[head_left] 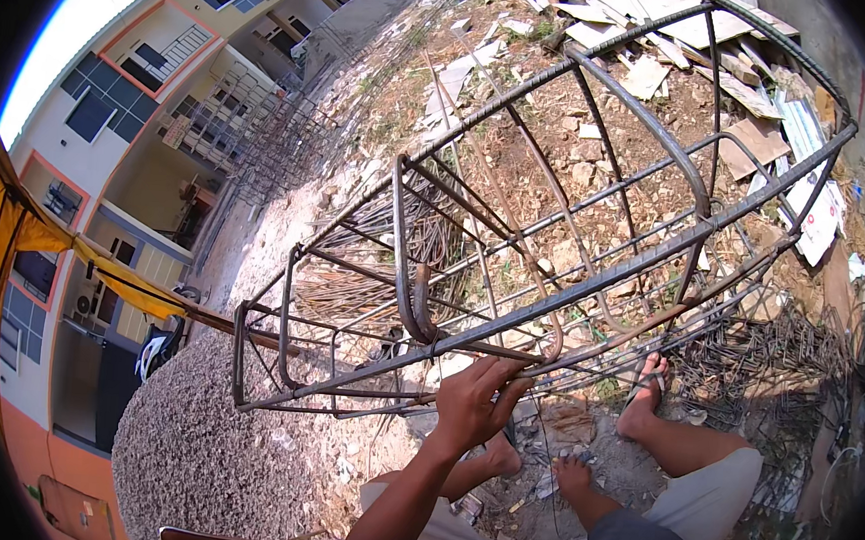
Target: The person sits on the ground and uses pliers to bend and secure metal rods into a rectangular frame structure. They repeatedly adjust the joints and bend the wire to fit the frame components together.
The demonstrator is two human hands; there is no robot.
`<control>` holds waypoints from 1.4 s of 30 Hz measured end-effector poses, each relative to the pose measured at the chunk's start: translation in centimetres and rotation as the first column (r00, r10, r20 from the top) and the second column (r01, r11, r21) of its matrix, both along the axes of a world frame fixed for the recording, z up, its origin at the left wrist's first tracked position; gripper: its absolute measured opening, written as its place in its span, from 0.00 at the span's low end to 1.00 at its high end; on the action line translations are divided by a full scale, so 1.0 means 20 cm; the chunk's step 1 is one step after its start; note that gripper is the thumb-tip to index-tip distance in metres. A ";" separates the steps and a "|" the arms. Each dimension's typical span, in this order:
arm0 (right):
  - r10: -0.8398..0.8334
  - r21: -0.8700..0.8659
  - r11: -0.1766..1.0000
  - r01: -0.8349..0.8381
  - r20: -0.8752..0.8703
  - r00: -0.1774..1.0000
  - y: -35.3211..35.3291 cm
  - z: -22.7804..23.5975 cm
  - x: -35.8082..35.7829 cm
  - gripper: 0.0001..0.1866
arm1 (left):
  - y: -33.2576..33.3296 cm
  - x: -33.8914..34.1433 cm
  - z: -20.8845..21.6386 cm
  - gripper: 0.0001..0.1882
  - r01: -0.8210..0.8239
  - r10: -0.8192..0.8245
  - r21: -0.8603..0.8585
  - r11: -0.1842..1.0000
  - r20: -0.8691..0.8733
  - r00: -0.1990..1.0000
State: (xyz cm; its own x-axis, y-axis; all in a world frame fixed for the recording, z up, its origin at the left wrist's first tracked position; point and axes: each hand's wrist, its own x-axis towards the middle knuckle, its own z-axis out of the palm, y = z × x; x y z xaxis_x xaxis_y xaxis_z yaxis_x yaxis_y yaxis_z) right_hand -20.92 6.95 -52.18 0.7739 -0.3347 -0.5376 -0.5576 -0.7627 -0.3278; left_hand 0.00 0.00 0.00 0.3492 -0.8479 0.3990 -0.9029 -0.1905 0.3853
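Note:
A long rebar cage stretches slantwise in front of me, from lower left to upper right. Bent steel stirrups stand along its ribbed bars. My left hand is closed round a bar on the cage's near side, beside a stirrup's corner. Lower down and apart from the cage, my right hand hangs between my legs with its fingers curled. What it holds, if anything, is too small to make out. A thin dark wire dangles from the cage, left of that hand. My bare feet are under the near side.
A gravel heap rises at the left. Cut rebar pieces lie behind the cage, and tangled steel rods at the right. Broken boards and rubble cover the far ground. A yellow tarp hangs at the left, before houses.

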 end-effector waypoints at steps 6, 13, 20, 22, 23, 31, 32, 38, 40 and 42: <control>-0.035 0.098 0.994 0.046 -0.113 0.993 -0.20 0.09 0.05 0.31 | -0.06 -0.03 0.01 0.13 -0.001 0.002 -0.036 0.999 0.029 1.000; -0.261 0.593 0.686 0.421 -0.340 0.904 -0.34 0.25 0.20 0.22 | -0.02 -0.03 0.02 0.13 -0.014 0.018 -0.090 0.996 0.049 0.999; -0.039 0.560 0.827 -0.037 0.124 0.992 -0.63 0.68 0.16 0.14 | -0.01 -0.01 -0.02 0.17 -0.020 0.018 -0.058 0.998 -0.040 0.999; -0.517 0.807 0.480 0.345 -0.057 0.854 -0.59 1.14 0.09 0.13 | 0.07 0.01 -0.02 0.17 -0.079 0.078 -0.011 0.997 -0.055 0.995; -0.569 0.828 0.447 0.340 -0.030 0.822 -0.62 1.27 0.03 0.14 | 0.04 0.01 -0.01 0.18 -0.061 0.059 -0.033 0.998 -0.050 0.997; -0.687 0.712 0.678 0.181 0.528 0.499 -0.52 1.74 -0.33 0.20 | 0.02 -0.03 0.03 0.22 -0.024 0.027 0.037 0.999 -0.096 0.995; -0.660 0.651 0.732 0.202 0.603 0.448 -0.51 1.77 -0.33 0.23 | 0.02 -0.03 0.04 0.22 -0.026 0.032 0.056 0.998 -0.102 0.994; -0.637 0.512 0.765 0.390 0.514 0.575 -0.58 1.88 -0.18 0.31 | 0.00 0.01 0.02 0.22 -0.004 0.004 -0.002 1.000 -0.169 0.986; -0.560 0.460 0.825 0.327 0.591 0.581 -0.59 1.87 -0.11 0.31 | -0.02 0.01 0.03 0.25 -0.023 0.023 0.003 1.000 -0.277 0.961; -0.511 0.404 0.860 0.313 0.658 0.553 -0.58 1.86 -0.03 0.32 | -0.02 0.05 0.00 0.39 -0.034 0.012 -0.052 0.998 -0.364 0.931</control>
